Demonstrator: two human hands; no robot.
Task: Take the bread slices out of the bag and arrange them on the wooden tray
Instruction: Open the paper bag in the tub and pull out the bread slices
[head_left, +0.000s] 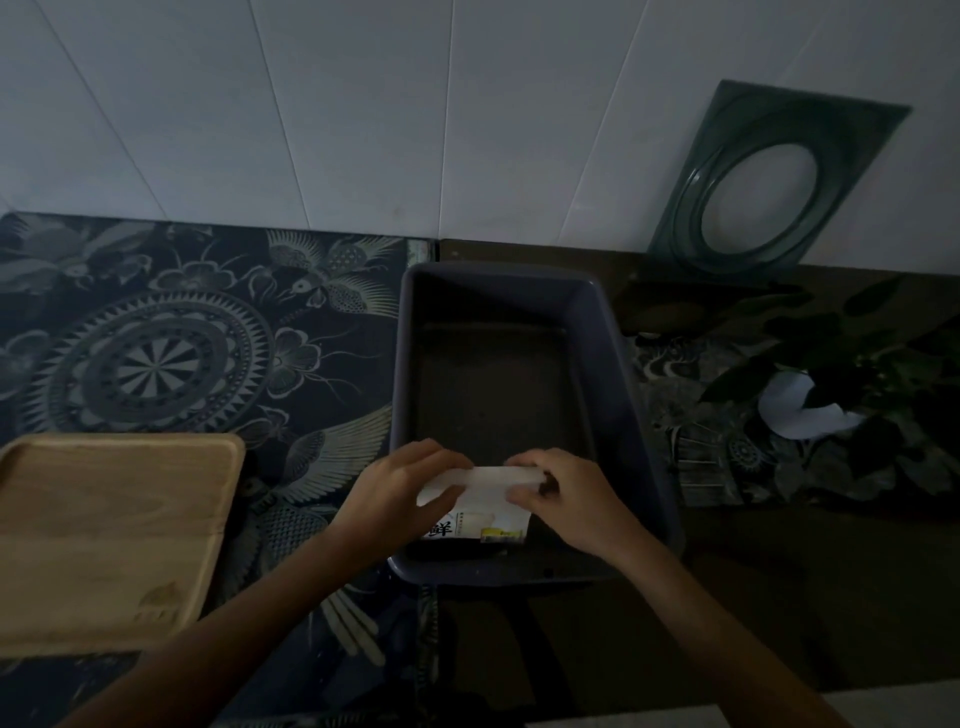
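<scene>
A white bread bag (480, 514) with printed labels stands at the near end of a dark plastic bin (613, 374). My left hand (402, 486) grips the left side of the bag's top and my right hand (563, 493) grips the right side, both over the folded top edge. No bread slices are visible; the bag hides its contents. The wooden tray (111, 535) lies bare at the left on the patterned cloth, apart from both hands.
A dark patterned cloth (182, 332) covers the left of the counter. A glass plate with a round hole (774, 182) leans on the white tiled wall. A leafy plant (841, 374) with white paper sits at right. The scene is dim.
</scene>
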